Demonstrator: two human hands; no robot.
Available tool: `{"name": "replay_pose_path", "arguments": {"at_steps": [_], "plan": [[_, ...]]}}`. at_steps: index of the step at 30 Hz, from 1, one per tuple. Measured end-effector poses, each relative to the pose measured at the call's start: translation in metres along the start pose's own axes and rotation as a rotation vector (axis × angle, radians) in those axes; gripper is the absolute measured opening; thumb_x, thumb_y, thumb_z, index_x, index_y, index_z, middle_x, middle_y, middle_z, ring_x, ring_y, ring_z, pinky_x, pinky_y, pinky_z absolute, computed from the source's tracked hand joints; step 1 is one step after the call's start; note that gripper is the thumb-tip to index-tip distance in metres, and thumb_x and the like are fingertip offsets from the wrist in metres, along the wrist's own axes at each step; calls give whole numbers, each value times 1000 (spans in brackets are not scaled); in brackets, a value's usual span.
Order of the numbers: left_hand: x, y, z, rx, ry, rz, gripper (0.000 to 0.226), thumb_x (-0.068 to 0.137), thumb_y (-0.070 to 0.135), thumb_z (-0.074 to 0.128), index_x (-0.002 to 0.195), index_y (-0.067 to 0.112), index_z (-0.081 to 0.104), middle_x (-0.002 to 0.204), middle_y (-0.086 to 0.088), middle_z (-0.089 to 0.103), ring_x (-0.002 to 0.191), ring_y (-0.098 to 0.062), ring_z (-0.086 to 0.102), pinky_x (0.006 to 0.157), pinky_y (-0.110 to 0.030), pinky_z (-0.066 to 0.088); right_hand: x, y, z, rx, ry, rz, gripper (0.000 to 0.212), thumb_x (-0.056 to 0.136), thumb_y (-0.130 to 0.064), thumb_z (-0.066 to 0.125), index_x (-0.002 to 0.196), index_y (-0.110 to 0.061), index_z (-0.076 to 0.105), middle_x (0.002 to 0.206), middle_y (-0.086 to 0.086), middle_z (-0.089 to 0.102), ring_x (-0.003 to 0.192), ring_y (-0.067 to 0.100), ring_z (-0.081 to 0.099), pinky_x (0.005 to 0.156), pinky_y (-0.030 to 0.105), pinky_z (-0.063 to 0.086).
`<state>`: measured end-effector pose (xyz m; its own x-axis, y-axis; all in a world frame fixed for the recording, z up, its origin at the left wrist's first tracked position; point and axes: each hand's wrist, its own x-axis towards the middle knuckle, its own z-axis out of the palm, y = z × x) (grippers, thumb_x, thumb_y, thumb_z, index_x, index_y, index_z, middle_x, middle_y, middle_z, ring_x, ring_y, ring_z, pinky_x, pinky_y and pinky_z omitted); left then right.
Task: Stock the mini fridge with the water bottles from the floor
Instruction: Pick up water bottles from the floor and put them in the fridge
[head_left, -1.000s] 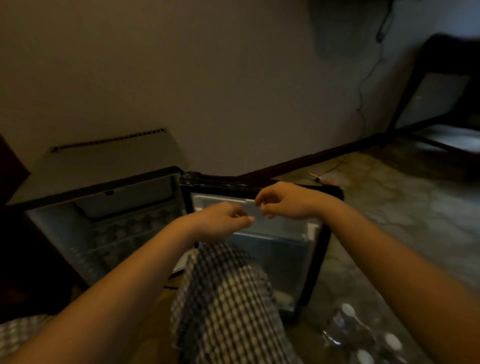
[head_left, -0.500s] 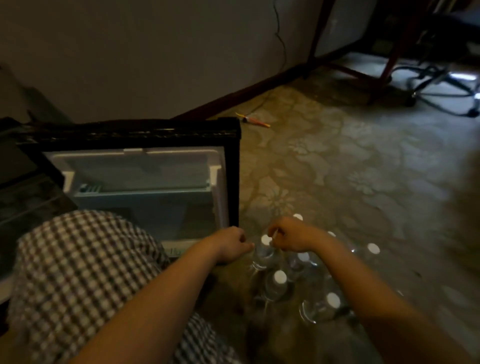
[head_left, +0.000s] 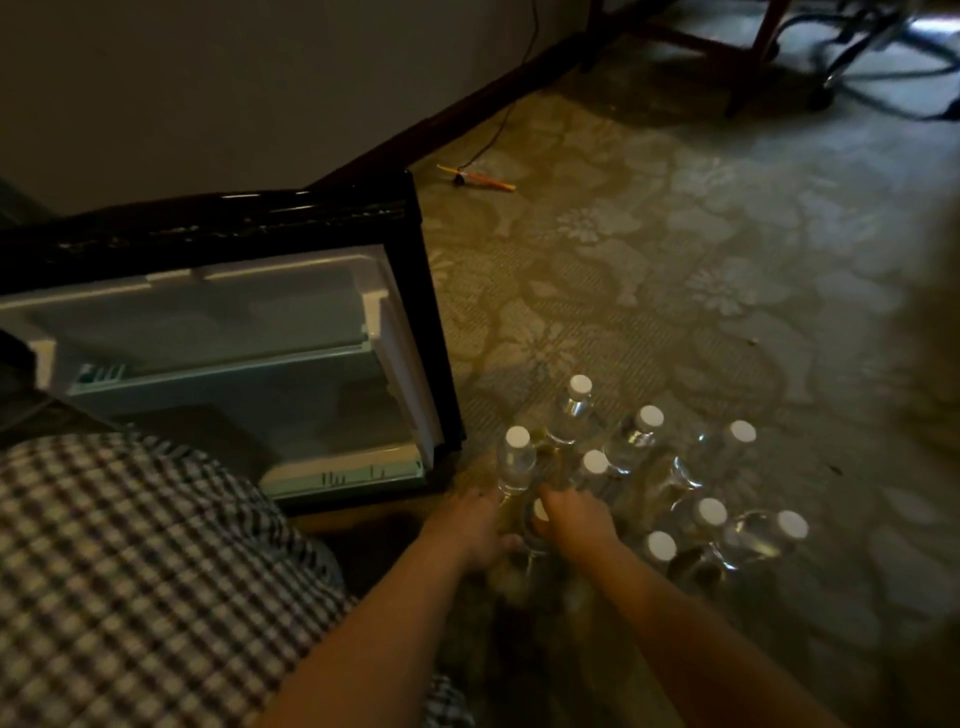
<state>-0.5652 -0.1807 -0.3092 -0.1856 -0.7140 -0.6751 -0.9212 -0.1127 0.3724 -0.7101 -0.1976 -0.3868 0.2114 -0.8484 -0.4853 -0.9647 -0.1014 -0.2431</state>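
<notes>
You count nine white-capped water bottles on the floor, one cap half hidden under your right hand, one left hand, two hands total, one open fridge door, one orange stick.

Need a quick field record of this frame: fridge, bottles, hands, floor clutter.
fridge door: open, inner side facing the camera, no bottles visible on its shelves
water bottles: clustered on the carpet just right of the door; eight white caps clear, a ninth partly hidden under the right hand
left hand: down at the near edge of the cluster, grip unclear
right hand: over a bottle's cap, grip unclear
floor clutter: orange-yellow item near the baseboard
</notes>
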Motion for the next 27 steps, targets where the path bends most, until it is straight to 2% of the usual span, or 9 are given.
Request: {"name": "replay_pose_path", "arguments": {"at_steps": [3, 7, 11, 15, 19, 22, 25, 27], "plan": [[-1, -1, -3, -38, 36, 1, 62, 88, 34, 55, 143, 21, 27, 148, -9, 32, 137, -28, 30, 111, -42, 31, -2, 0, -1, 89, 50, 10, 38, 92, -38, 50, 125, -20, 46, 119, 6, 60, 109, 22, 58, 90, 33, 46], [-3, -3, -2, -84, 39, 4, 65, 86, 33, 59, 142, 22, 28, 147, -8, 34, 136, -27, 32, 110, -41, 32, -16, -3, -18, 302, 227, -4, 36, 88, -40, 55, 119, -21, 52, 107, 1, 65, 99, 16, 62, 87, 31, 51], [-10, -4, -8, -216, 55, 43, 73, 81, 30, 66, 142, 24, 27, 147, -6, 35, 135, -26, 34, 110, -43, 34, -35, -15, -57, 460, 321, -119, 28, 87, -41, 57, 101, -17, 59, 90, 1, 67, 84, 15, 63, 80, 39, 54], [-25, -8, -27, -361, 210, 148, 72, 74, 31, 73, 134, 28, 35, 136, 0, 48, 124, -21, 48, 103, -41, 43, -56, -42, -113, 465, 400, -269, 27, 87, -39, 58, 90, -12, 58, 73, -2, 58, 70, 14, 57, 70, 38, 52], [-50, -3, -54, -588, 364, 315, 68, 72, 26, 76, 130, 31, 39, 122, 11, 53, 116, -9, 50, 94, -27, 45, -70, -76, -164, 457, 529, -390, 44, 80, -51, 53, 85, -8, 59, 71, 5, 61, 66, 20, 58, 66, 45, 51], [-75, -9, -81, -697, 509, 382, 56, 73, 24, 75, 118, 36, 45, 110, 15, 58, 108, -7, 55, 81, -17, 47, -80, -108, -201, 420, 595, -484, 32, 83, -44, 58, 76, -14, 56, 64, -2, 55, 60, 14, 52, 62, 38, 47], [-104, -20, -114, -683, 602, 432, 52, 75, 27, 73, 120, 31, 47, 106, 16, 58, 102, -4, 57, 83, -18, 48, -88, -142, -236, 393, 660, -586, 28, 83, -45, 60, 76, -18, 56, 63, -7, 54, 59, 8, 51, 60, 32, 44], [-124, -32, -138, -648, 671, 451, 51, 76, 28, 72, 121, 25, 48, 103, 14, 58, 98, -4, 56, 85, -22, 50, -94, -168, -254, 405, 702, -662, 29, 81, -44, 63, 74, -17, 57, 63, -7, 53, 58, 5, 49, 57, 22, 40]]}}
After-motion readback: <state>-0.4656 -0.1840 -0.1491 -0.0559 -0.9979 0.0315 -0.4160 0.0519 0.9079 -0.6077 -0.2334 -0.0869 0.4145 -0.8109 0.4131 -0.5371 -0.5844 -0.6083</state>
